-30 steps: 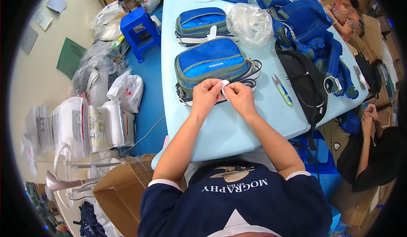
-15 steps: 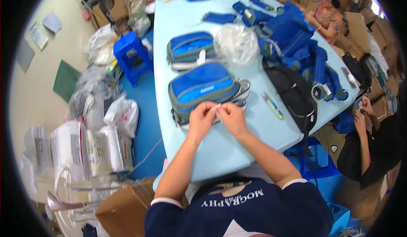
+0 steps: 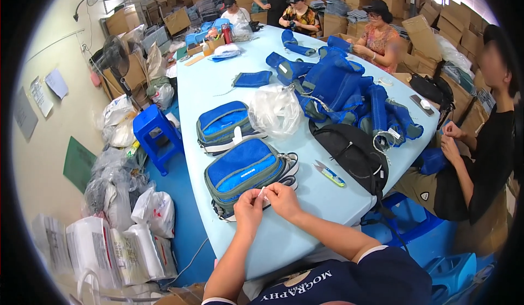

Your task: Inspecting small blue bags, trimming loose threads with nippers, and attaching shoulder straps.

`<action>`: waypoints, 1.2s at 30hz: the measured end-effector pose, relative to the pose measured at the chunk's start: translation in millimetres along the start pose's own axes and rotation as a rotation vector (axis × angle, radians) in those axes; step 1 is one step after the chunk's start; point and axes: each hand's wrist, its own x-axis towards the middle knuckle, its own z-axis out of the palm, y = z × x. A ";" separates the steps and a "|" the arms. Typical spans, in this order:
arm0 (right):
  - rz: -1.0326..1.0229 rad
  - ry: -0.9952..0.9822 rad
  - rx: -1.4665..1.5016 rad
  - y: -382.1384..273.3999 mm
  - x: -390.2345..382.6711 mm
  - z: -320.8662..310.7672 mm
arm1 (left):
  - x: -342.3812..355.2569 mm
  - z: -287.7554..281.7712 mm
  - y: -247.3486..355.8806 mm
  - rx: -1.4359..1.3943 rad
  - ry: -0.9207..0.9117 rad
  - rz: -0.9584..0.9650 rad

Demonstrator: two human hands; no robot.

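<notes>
My left hand [image 3: 249, 211] and my right hand [image 3: 284, 201] meet at the near edge of a blue and grey-green pouch [image 3: 240, 168]. Between their pinched fingertips is a small white piece [image 3: 265, 192], too small to name. The pouch lies on the pale blue table with its straps and clips bunched at its right end. Behind it sits a second similar pouch [image 3: 225, 122], with a white tag standing up between the two. Yellow-green thread snips [image 3: 331, 174] lie to the right of my hands.
Right of the pouches are a clear plastic bag [image 3: 275, 111], a black backpack [image 3: 352, 155] and a heap of blue bags [image 3: 338, 86]. Co-workers sit along the table's right side and far end. A blue stool [image 3: 155, 130] and plastic-wrapped bundles [image 3: 93, 245] stand at the left.
The view has tilted up, bringing the table's far end and more people into sight. My hands stay pinched together at the pouch's near edge.
</notes>
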 end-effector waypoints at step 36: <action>-0.019 -0.118 0.221 8.1 4.2 -9.9 | 10.4 -13.9 12.9 0.079 -0.116 -0.059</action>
